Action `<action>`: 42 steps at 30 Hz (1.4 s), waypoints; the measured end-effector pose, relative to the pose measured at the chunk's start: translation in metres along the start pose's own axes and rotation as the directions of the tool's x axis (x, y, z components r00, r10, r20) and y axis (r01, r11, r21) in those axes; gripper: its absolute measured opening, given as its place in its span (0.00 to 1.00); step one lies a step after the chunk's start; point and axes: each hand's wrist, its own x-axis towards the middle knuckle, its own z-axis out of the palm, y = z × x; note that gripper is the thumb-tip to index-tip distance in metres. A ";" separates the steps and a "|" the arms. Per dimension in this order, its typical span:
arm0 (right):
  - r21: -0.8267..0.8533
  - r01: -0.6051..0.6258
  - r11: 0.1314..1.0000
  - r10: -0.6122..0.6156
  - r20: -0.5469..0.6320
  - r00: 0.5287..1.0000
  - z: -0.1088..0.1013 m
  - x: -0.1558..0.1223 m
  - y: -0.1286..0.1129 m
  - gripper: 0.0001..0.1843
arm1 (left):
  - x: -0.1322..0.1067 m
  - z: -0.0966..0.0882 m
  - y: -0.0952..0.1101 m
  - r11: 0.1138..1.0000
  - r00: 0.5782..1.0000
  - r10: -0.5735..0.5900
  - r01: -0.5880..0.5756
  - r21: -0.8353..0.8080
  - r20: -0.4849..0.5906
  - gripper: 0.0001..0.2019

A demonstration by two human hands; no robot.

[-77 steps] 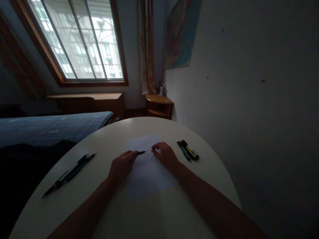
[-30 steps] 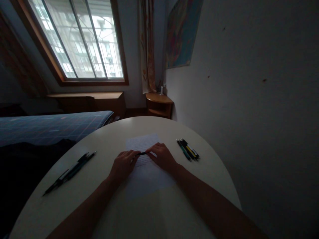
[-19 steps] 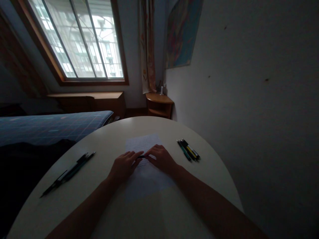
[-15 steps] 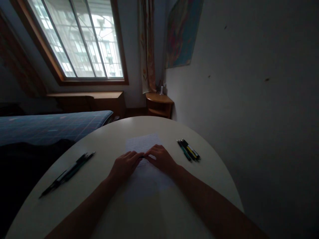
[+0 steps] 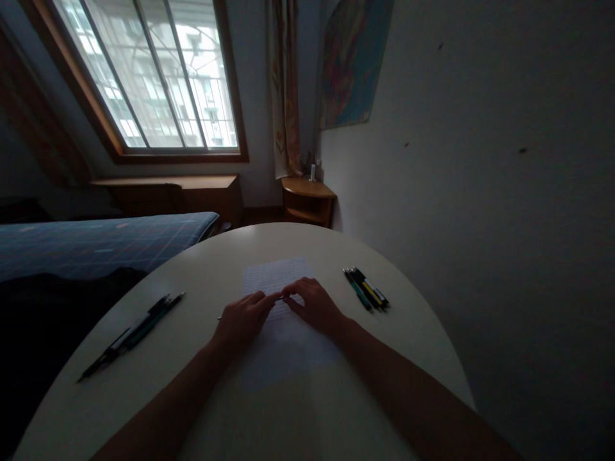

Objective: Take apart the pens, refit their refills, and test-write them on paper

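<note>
Over the lined paper (image 5: 276, 272), my left hand (image 5: 244, 320) and my right hand (image 5: 314, 306) meet at their fingertips. Both are closed on a slim pen (image 5: 282, 297), a short dark piece of which shows between the fingers. A thin light end pokes out past the left side of my left hand and seems to belong to the same pen. Most of the pen is hidden by my fingers. The paper lies flat under both hands, and handwriting-like lines cover its upper part.
On the round white table (image 5: 283, 240), several pens (image 5: 137, 330) lie at the left in an overlapping row. Another group of pens (image 5: 368, 291), dark with green and yellow parts, lies at the right. A bed (image 5: 110, 240) stands beyond the left edge; the wall (image 5: 480, 243) is at the right.
My hands have stayed together over the paper with slight finger movement. A thin light end now shows left of my left hand. The view has shifted a little.
</note>
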 end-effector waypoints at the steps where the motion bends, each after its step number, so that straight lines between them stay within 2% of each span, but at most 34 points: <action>1: 0.000 -0.001 1.000 0.001 -0.002 1.000 0.000 0.000 0.000 0.06 | 0.000 0.000 0.001 1.000 1.000 -0.006 0.006 -0.001 0.002 0.15; 10: 0.000 -0.015 1.000 0.015 0.010 1.000 0.001 0.000 0.003 0.09 | -0.001 0.003 0.001 0.999 0.999 -0.044 0.044 -0.007 -0.012 0.13; 15: -0.002 -0.019 1.000 0.019 -0.028 0.999 0.002 0.000 0.007 0.09 | -0.001 0.002 -0.001 0.997 0.997 -0.071 0.071 -0.003 -0.003 0.13; 21: -0.039 -0.068 0.997 0.066 -0.031 0.997 -0.007 0.000 0.007 0.09 | -0.001 0.000 -0.001 0.994 0.994 -0.108 0.108 0.000 -0.002 0.13; 23: -0.065 -0.106 0.992 0.102 -0.064 0.993 -0.014 0.000 0.008 0.10 | -0.001 -0.001 -0.001 0.992 0.992 -0.123 0.123 0.010 0.000 0.13; 27: -0.094 -0.288 0.953 0.277 -0.118 0.954 -0.026 0.000 0.011 0.08 | -0.001 -0.002 -0.001 0.991 0.991 -0.136 0.136 0.015 -0.002 0.13; 31: -0.142 -0.384 0.912 0.379 -0.063 0.923 -0.028 -0.002 0.014 0.05 | -0.002 -0.001 -0.001 0.992 0.992 -0.127 0.127 0.004 -0.011 0.13; 42: -0.280 -0.396 0.875 0.424 0.045 0.904 -0.021 -0.006 0.013 0.06 | -0.003 0.002 -0.003 0.994 0.994 -0.108 0.108 0.005 -0.031 0.13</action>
